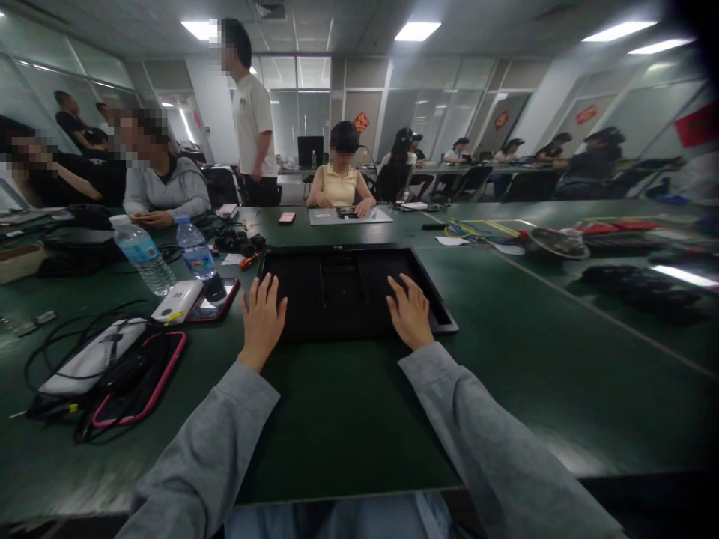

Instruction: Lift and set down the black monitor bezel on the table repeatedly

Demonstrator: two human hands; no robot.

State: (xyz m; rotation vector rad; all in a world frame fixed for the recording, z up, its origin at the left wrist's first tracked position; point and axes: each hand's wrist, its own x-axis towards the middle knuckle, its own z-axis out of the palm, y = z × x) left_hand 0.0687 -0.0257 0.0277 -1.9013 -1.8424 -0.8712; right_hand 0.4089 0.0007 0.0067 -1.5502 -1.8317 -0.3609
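A black, shallow rectangular panel with a raised rim [442, 299] lies flat on the green table in front of me. It looks like a monitor casing, with narrow ridges across its recessed middle. Over its near left corner is my left hand [262, 318], palm down with the fingers apart and holding nothing. My right hand [412, 313] is at the near right part of the panel, fingers spread and slightly bent, also holding nothing. Whether the fingertips press on the panel or hover just above it, I cannot tell.
Left of the panel lie a red-edged phone [216, 301], a white power bank [177, 301], a pink-edged phone [162, 378] and black cables. Two water bottles [144, 254] stand behind them. Across the table a person [340, 187] sits at a white board. Cables [477, 228] lie far right.
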